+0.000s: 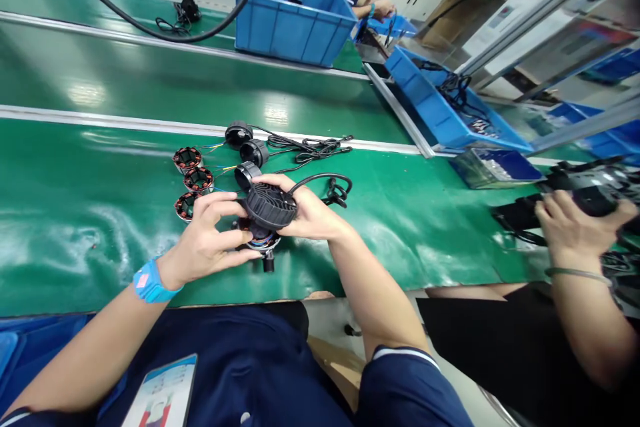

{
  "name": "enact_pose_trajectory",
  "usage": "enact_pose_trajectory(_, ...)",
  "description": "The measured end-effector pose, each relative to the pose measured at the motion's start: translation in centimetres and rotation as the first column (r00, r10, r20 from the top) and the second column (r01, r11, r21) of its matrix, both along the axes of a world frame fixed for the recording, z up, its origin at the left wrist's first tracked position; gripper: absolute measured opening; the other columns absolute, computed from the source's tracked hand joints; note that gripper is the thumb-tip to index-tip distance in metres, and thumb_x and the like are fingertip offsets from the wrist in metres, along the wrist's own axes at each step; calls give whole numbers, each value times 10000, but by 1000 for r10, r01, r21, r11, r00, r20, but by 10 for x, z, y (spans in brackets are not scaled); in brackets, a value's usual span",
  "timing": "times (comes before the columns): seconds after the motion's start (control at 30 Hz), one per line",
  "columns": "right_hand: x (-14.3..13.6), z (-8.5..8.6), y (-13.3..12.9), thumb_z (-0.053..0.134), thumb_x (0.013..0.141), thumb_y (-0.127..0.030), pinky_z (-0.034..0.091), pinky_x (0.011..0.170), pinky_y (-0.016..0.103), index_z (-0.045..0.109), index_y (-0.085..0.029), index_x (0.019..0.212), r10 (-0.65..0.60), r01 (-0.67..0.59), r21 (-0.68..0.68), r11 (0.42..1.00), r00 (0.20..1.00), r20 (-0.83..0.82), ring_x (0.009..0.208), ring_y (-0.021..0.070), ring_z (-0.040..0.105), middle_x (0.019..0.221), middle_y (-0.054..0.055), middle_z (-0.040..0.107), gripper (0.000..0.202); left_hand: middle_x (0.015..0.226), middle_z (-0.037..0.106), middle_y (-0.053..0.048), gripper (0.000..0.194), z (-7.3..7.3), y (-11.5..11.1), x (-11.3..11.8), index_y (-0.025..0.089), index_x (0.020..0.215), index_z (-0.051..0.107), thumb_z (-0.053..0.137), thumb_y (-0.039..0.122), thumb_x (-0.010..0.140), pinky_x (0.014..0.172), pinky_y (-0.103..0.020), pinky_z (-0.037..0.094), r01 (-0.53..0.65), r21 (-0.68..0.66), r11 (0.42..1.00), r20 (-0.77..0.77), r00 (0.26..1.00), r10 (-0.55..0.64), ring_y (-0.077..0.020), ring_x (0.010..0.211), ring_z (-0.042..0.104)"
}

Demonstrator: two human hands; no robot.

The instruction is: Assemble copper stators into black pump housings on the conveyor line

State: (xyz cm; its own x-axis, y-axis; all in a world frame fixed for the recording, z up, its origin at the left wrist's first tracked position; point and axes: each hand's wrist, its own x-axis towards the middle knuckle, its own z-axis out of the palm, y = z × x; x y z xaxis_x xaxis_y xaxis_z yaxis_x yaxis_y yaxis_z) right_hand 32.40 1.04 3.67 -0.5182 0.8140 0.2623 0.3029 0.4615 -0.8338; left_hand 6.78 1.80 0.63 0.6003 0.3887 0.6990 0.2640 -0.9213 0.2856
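Observation:
My right hand [311, 213] grips a round black ribbed motor cap [271, 205], which is tilted above a stator [262, 240] with coloured wires at its top. My left hand [207, 240] has its fingers at the stator's left side, partly curled around it. A short black stub [269, 261] sticks out below the stator. From the cap a black cable [327, 177] loops to the right. Just beyond my hands stand several copper-wound stators [187, 159], wired to black caps [239, 134] with bundled cables [305, 147].
A co-worker's hand [575, 223] rests on black parts at the right. A large blue bin [295, 17] stands across the bench [125, 260]. Another blue bin [445, 110] with cables and a small parts box [495, 170] are at the right. A metal rail [100, 119] crosses the bench.

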Motion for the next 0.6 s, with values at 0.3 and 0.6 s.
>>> enact_pose_trajectory(0.3,-12,-13,-38,701,684,-210,541,993,416,489,-233,1449,-404,405,-8,914,912,70,1155,280,674,1352,79,645,794,1260,735,-97,239,30,-9,-13,152,1151,687,559,92,959,966,-377,524,71,325,943,-374,926,59,-238,1123,699)
enact_pose_trajectory(0.6,-14,-11,-44,842,758,-467,509,1067,437,461,-200,1460,-378,375,71,924,925,35,1225,295,626,1398,125,601,842,1272,701,-179,197,15,-22,-13,86,1114,653,650,216,966,1158,-458,475,57,214,975,-402,915,34,-249,1097,693)
